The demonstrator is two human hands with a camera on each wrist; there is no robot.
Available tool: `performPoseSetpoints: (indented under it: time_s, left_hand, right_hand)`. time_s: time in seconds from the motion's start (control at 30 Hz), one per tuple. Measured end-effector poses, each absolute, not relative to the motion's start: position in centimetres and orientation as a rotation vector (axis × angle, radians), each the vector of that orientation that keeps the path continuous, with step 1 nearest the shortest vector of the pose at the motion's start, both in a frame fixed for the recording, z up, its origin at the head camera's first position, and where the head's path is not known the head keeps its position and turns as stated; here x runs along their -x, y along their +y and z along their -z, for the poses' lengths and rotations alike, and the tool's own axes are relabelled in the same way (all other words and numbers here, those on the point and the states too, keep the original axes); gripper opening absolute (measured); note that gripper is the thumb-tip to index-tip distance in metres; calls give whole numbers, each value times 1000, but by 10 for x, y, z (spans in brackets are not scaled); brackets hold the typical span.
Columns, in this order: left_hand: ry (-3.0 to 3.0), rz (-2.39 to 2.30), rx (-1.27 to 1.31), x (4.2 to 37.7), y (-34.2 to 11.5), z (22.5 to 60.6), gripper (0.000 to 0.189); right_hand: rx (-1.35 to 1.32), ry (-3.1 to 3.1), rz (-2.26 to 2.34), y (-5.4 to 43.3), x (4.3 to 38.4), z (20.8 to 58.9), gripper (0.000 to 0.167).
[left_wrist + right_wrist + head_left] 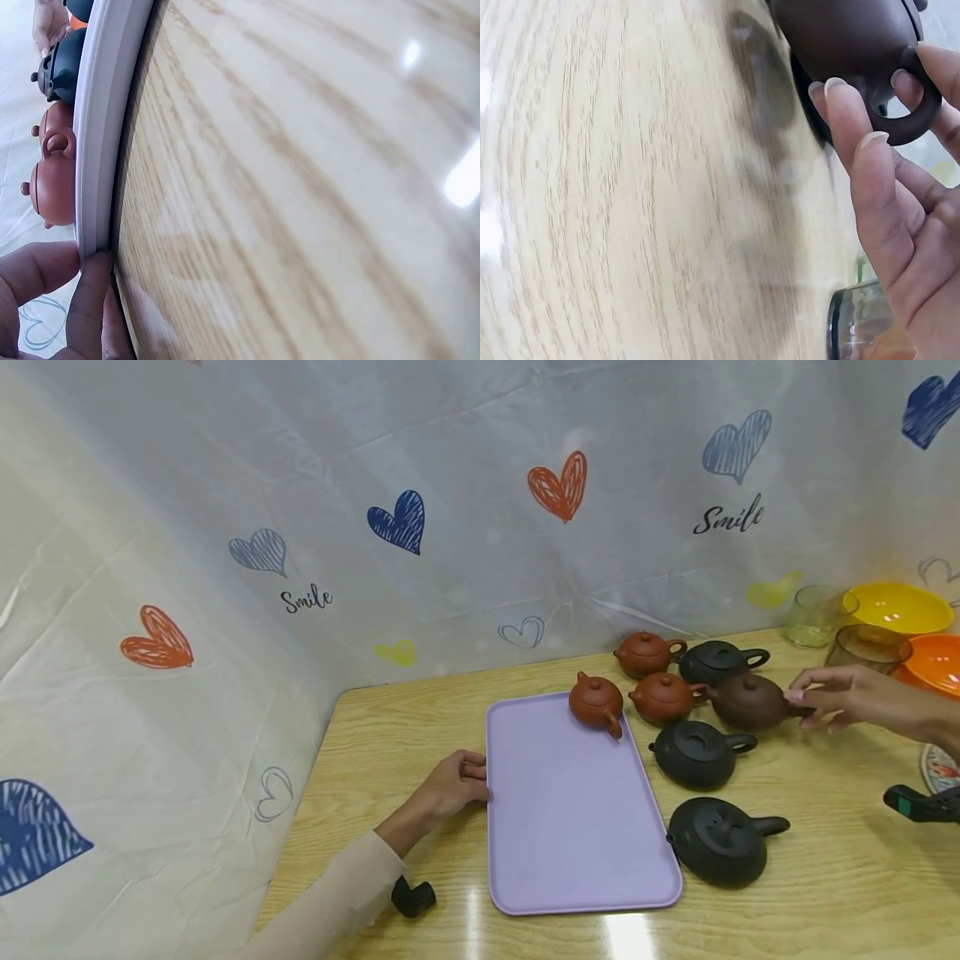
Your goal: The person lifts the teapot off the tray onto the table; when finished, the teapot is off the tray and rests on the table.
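My left hand (pixel 450 787) pinches the left rim of a lilac tray (pixel 570 810); in the left wrist view, thumb and fingers meet at the tray's edge. A reddish-brown teapot (pixel 595 702) sits on the tray's far right corner. At the right, my right hand (pixel 851 697) holds the handle of a dark brown teapot (pixel 748 703). The right wrist view shows the thumb and a finger at the handle loop (pixel 922 120), other fingers extended beside it. Whether this teapot touches the table is unclear.
Right of the tray stand two more reddish teapots (pixel 664 697) and several black teapots (pixel 695 754), the nearest (pixel 718 842) close against the tray's edge. Glass cups (pixel 813 617), a yellow bowl (pixel 896 607) and an orange bowl (pixel 937 664) are at the far right. A printed curtain (pixel 465 527) hangs behind.
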State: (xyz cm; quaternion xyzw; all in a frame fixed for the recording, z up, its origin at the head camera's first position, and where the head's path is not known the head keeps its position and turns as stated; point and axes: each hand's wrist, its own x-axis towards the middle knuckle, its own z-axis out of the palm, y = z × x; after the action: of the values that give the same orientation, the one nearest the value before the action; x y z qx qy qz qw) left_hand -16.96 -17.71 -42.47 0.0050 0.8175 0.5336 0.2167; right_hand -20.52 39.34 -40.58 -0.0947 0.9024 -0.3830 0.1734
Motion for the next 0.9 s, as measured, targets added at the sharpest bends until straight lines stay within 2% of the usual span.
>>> performPoseSetpoints:
  time_s: [0.9]
  left_hand:
    - [2237,-1504,24,170,-175,425,59]
  right_hand:
    - [172,2496,1064,402,218,426,35]
